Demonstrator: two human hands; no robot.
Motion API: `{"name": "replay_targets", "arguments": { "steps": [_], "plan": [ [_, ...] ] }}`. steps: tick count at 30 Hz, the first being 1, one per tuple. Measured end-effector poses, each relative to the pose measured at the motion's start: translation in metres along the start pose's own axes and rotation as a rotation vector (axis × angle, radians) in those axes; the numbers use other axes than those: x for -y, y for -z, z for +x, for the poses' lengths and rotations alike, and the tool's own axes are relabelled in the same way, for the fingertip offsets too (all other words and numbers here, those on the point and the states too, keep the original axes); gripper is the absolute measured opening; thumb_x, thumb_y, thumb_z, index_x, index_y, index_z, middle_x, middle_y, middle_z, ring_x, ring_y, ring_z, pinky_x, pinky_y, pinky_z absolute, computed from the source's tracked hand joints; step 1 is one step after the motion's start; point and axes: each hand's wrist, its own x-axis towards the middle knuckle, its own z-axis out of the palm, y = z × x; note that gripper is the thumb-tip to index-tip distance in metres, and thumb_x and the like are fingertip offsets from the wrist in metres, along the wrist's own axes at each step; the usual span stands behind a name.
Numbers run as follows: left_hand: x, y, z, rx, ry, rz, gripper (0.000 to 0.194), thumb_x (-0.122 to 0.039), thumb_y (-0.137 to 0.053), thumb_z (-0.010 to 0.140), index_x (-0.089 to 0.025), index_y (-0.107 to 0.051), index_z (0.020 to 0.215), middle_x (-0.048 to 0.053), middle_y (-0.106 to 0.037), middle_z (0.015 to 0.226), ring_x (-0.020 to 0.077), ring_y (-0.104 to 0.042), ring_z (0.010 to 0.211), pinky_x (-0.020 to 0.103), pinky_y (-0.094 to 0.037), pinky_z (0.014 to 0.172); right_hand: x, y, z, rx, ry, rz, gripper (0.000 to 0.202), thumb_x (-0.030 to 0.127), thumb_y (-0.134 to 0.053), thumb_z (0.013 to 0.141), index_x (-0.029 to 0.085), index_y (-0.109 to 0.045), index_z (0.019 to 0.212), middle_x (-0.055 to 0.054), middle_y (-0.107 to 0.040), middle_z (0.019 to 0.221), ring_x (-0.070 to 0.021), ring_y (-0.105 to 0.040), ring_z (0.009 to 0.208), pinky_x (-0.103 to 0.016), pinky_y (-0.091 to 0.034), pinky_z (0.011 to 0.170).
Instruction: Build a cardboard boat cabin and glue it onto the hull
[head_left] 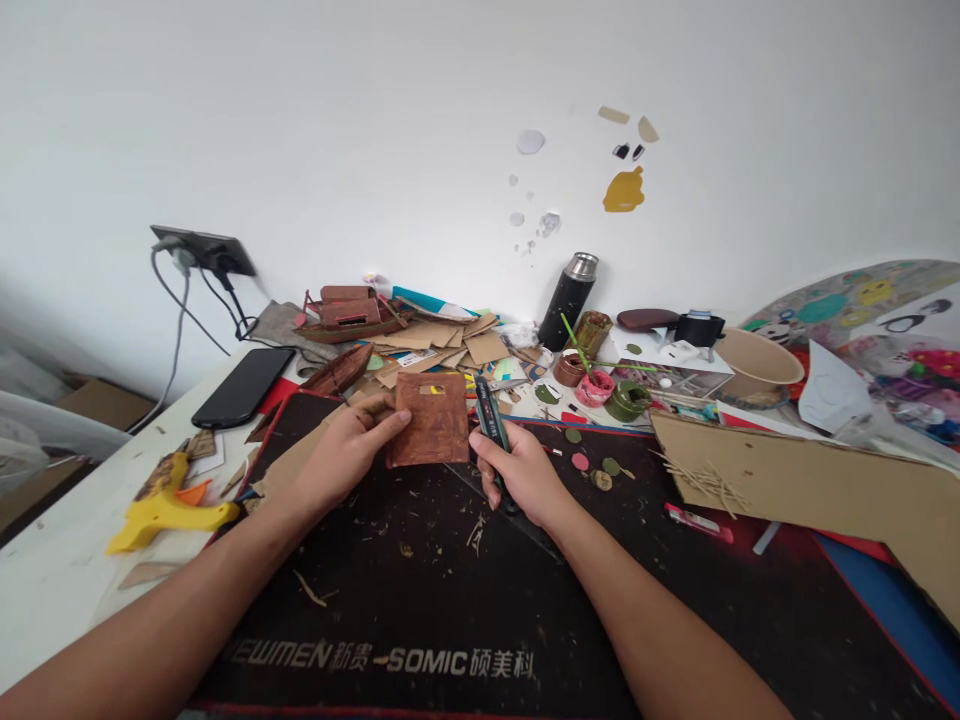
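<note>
My left hand (356,445) pinches the left edge of a flat, reddish-brown painted cardboard piece (431,425), held up above the dark mat. Near its top edge is a small rectangular cut-out. My right hand (521,465) is closed around a dark green utility knife (491,415), which points up and away just right of the cardboard piece. A gap separates the two hands. Thin shavings (476,532) are scattered on the mat (420,600) below them.
Behind the hands lie brown model boats (352,315), cardboard scraps (435,335), a black thermos (568,300) and open paint pots (594,388). A yellow glue gun (169,505) and black phone (244,387) sit at left. Right are small discs (601,480) and a cardboard sheet (817,490).
</note>
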Motion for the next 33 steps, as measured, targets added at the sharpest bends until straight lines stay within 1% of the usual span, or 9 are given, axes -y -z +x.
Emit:
{"name": "replay_targets", "arguments": {
  "steps": [3,6,9,12,17,21,25,28,33],
  "plan": [
    [-0.004,0.012,0.002,0.022,0.034,0.038,0.06,-0.068,-0.078,0.081,-0.021,-0.07,0.117,0.009,-0.081,0.109,0.0266,-0.075,0.09,0.039,-0.062,0.084,0.001,0.004,0.0,-0.039,0.027,-0.124,0.038,0.061,-0.067,0.095,0.026,-0.052,0.095,0.011,-0.051,0.056,-0.0126,-0.049,0.036,-0.025,-0.042,0.041],
    [-0.013,0.026,0.001,0.186,0.089,0.272,0.052,-0.064,-0.08,0.077,-0.02,-0.073,0.105,0.005,-0.078,0.087,0.0226,-0.07,0.071,0.032,-0.057,0.064,0.004,0.007,-0.001,-0.12,0.043,-0.454,0.027,0.053,-0.063,0.1,0.026,-0.059,0.101,0.008,-0.056,0.056,-0.0175,-0.058,0.044,-0.028,-0.045,0.049],
    [-0.02,0.035,-0.004,0.452,0.154,0.497,0.046,-0.066,-0.075,0.082,-0.022,-0.071,0.098,0.0,-0.068,0.068,0.0187,-0.06,0.053,0.028,-0.045,0.049,0.009,0.008,-0.003,-0.175,0.103,-0.775,0.02,0.043,-0.065,0.101,0.024,-0.067,0.105,-0.004,-0.077,0.084,-0.0258,-0.075,0.079,-0.033,-0.052,0.071],
    [-0.022,0.035,-0.007,0.585,0.199,0.6,0.047,-0.071,-0.066,0.087,-0.024,-0.066,0.096,-0.001,-0.065,0.064,0.0196,-0.061,0.052,0.027,-0.043,0.047,0.015,0.008,-0.005,-0.169,0.11,-0.962,0.02,0.04,-0.065,0.102,0.022,-0.069,0.109,-0.011,-0.081,0.108,-0.0301,-0.075,0.103,-0.035,-0.051,0.084],
    [-0.02,0.033,-0.007,0.542,0.282,0.629,0.052,-0.074,-0.07,0.08,-0.025,-0.067,0.096,-0.002,-0.064,0.056,0.0202,-0.061,0.046,0.026,-0.042,0.044,0.026,0.002,-0.01,-0.051,-0.009,-1.221,0.032,0.051,-0.064,0.104,0.021,-0.068,0.116,-0.015,-0.081,0.108,-0.0331,-0.076,0.1,-0.037,-0.049,0.079],
    [-0.021,0.047,-0.005,0.578,0.293,0.51,0.056,-0.071,-0.074,0.082,-0.023,-0.072,0.111,-0.002,-0.065,0.061,0.0191,-0.06,0.048,0.027,-0.048,0.045,0.033,-0.003,-0.016,0.043,-0.04,-1.377,0.04,0.057,-0.069,0.102,0.02,-0.067,0.117,-0.017,-0.082,0.105,-0.0368,-0.078,0.099,-0.039,-0.051,0.078],
    [-0.022,0.058,-0.007,0.554,0.259,0.52,0.057,-0.07,-0.073,0.087,-0.022,-0.072,0.117,-0.001,-0.066,0.064,0.0186,-0.061,0.05,0.027,-0.049,0.046,0.036,-0.006,-0.02,0.093,-0.067,-1.438,0.045,0.054,-0.073,0.1,0.018,-0.064,0.126,-0.016,-0.081,0.109,-0.0373,-0.078,0.103,-0.04,-0.053,0.079],
    [-0.024,0.054,-0.01,0.573,0.274,0.501,0.059,-0.072,-0.072,0.086,-0.023,-0.072,0.119,-0.001,-0.066,0.066,0.0185,-0.06,0.052,0.027,-0.051,0.047,0.037,-0.007,-0.022,0.112,-0.068,-1.454,0.043,0.05,-0.071,0.102,0.016,-0.063,0.127,-0.017,-0.081,0.112,-0.0369,-0.078,0.105,-0.041,-0.055,0.081],
    [-0.023,0.041,-0.016,0.61,0.343,0.487,0.059,-0.076,-0.072,0.082,-0.024,-0.07,0.108,-0.002,-0.065,0.063,0.0173,-0.058,0.048,0.026,-0.048,0.044,0.038,-0.007,-0.021,0.117,-0.075,-1.442,0.038,0.048,-0.071,0.102,0.016,-0.066,0.12,-0.018,-0.081,0.113,-0.0361,-0.078,0.106,-0.041,-0.056,0.083]
  ]
}}
